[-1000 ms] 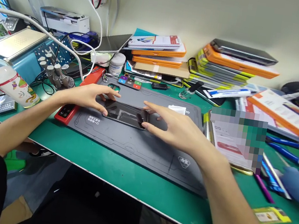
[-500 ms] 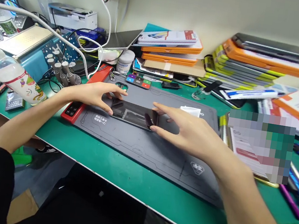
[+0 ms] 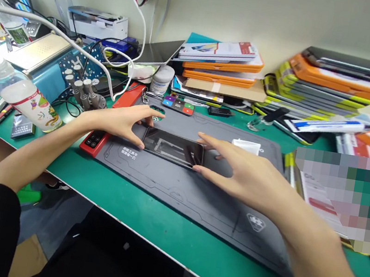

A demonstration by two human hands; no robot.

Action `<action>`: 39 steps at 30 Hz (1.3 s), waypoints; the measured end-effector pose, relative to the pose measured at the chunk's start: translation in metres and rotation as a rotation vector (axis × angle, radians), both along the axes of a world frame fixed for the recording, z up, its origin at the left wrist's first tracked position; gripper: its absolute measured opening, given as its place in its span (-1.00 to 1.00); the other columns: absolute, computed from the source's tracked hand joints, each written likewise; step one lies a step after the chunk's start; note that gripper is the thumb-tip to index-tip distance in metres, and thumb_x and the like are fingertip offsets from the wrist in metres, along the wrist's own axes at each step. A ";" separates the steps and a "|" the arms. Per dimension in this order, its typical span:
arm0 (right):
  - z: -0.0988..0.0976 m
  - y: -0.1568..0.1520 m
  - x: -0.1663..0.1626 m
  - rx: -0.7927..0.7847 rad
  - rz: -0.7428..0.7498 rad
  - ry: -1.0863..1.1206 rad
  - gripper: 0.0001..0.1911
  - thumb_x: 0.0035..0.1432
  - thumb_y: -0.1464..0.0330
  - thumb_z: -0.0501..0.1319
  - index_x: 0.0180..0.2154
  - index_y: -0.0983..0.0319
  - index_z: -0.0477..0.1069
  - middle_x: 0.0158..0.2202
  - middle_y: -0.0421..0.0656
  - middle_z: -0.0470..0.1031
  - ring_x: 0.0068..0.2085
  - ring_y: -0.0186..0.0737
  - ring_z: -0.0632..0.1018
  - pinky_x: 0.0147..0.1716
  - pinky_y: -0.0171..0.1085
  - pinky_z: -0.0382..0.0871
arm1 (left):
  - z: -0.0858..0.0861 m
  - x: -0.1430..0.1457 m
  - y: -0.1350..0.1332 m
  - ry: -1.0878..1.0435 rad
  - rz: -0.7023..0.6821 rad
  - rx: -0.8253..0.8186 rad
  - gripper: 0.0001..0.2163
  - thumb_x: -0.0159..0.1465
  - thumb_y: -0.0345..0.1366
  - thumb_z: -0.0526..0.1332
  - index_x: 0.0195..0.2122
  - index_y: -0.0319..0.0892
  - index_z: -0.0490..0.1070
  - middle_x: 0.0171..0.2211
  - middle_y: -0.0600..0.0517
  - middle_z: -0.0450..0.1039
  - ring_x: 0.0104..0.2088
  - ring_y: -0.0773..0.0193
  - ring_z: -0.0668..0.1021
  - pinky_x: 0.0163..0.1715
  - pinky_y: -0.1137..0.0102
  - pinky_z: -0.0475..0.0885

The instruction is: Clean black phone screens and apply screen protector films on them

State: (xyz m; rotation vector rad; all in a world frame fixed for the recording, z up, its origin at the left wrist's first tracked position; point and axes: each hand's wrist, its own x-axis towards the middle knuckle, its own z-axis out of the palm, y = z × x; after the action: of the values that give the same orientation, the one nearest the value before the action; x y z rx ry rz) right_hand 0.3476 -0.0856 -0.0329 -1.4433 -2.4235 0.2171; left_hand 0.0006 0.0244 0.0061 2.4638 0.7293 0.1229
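A black smartphone lies face up, its glossy dark screen reflecting light, over the grey work mat. My left hand grips its left end, thumb at the near corner and fingers on the far side. At the right end, my right hand holds it the same way, thumb on the near corner and forefinger towards the far corner. Whether the phone rests flat on the mat or is slightly raised, I cannot tell. A small round-edged part with green sits just beyond my left fingers.
A red control strip edges the mat's left side. A bottle leans at left beside grey-handled tools. Stacked orange boxes and yellow-grey cases line the wall. A white packet lies behind my right hand.
The view has shifted, so everything appears a little further right and lower. Both hands keep their places at the phone's ends, with no clear movement of the phone on the mat.
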 end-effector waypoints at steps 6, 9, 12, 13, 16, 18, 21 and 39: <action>0.001 0.000 0.000 0.018 0.008 -0.010 -0.24 0.41 -0.05 0.19 0.48 0.14 0.25 0.27 0.04 0.58 0.05 0.24 0.71 -0.03 0.15 0.64 | -0.001 0.000 -0.001 0.011 -0.022 0.023 -0.14 0.26 0.01 0.42 0.51 -0.04 0.12 0.24 -0.12 0.43 0.24 0.02 0.49 0.26 0.24 0.33; 0.001 0.000 -0.001 0.019 0.009 -0.008 -0.25 0.41 -0.04 0.19 0.47 0.13 0.25 0.27 0.04 0.58 0.05 0.23 0.71 -0.03 0.14 0.64 | -0.001 0.000 0.000 0.012 -0.033 0.032 -0.15 0.26 0.01 0.42 0.51 -0.02 0.11 0.24 -0.11 0.44 0.25 0.02 0.49 0.27 0.23 0.32; 0.000 0.000 -0.002 0.020 0.013 -0.011 -0.26 0.42 -0.04 0.19 0.47 0.15 0.26 0.26 0.05 0.59 0.06 0.23 0.70 0.00 0.15 0.63 | -0.001 0.000 0.001 0.004 -0.048 0.043 -0.13 0.25 0.00 0.44 0.52 -0.02 0.11 0.23 -0.11 0.47 0.24 0.02 0.49 0.26 0.23 0.33; 0.000 0.000 -0.002 0.019 0.013 -0.013 -0.26 0.42 -0.04 0.19 0.47 0.15 0.26 0.26 0.05 0.59 0.07 0.22 0.70 0.01 0.15 0.62 | -0.001 0.000 0.002 0.002 -0.050 0.049 -0.12 0.25 -0.01 0.45 0.52 -0.02 0.11 0.23 -0.12 0.47 0.24 0.02 0.50 0.25 0.24 0.34; 0.000 0.000 -0.002 0.010 0.012 -0.020 -0.26 0.42 -0.03 0.19 0.47 0.14 0.24 0.27 0.02 0.59 0.10 0.21 0.68 0.05 0.15 0.61 | -0.002 -0.001 0.003 -0.007 -0.053 0.071 -0.12 0.24 -0.02 0.47 0.52 0.00 0.12 0.25 -0.13 0.46 0.23 0.02 0.51 0.23 0.25 0.36; 0.001 0.000 -0.003 0.008 0.009 -0.025 -0.26 0.42 -0.02 0.20 0.47 0.13 0.24 0.27 0.01 0.59 0.11 0.21 0.68 0.06 0.15 0.60 | -0.002 -0.001 0.003 -0.007 -0.057 0.080 -0.13 0.24 -0.02 0.47 0.51 0.03 0.13 0.26 -0.11 0.46 0.22 0.04 0.52 0.22 0.25 0.38; 0.003 -0.001 -0.003 0.004 0.006 -0.028 -0.26 0.42 -0.02 0.19 0.47 0.14 0.24 0.28 0.03 0.58 0.13 0.21 0.67 0.07 0.16 0.60 | 0.000 -0.001 0.002 0.000 -0.059 0.074 -0.12 0.24 -0.02 0.48 0.52 0.08 0.12 0.26 -0.09 0.47 0.19 0.06 0.55 0.21 0.26 0.39; 0.003 0.001 -0.003 -0.014 0.019 -0.015 -0.27 0.41 0.01 0.22 0.48 0.13 0.23 0.30 0.01 0.56 0.15 0.19 0.66 0.12 0.15 0.58 | 0.004 -0.001 0.000 -0.015 -0.064 0.034 -0.08 0.26 -0.07 0.45 0.56 0.05 0.02 0.31 -0.13 0.43 0.24 0.04 0.53 0.20 0.26 0.40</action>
State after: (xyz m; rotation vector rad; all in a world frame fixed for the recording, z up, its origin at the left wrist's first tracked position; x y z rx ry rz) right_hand 0.3451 -0.0851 -0.0298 -1.4334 -2.4531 0.2292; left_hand -0.0008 0.0245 0.0099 2.5126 0.6457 0.1302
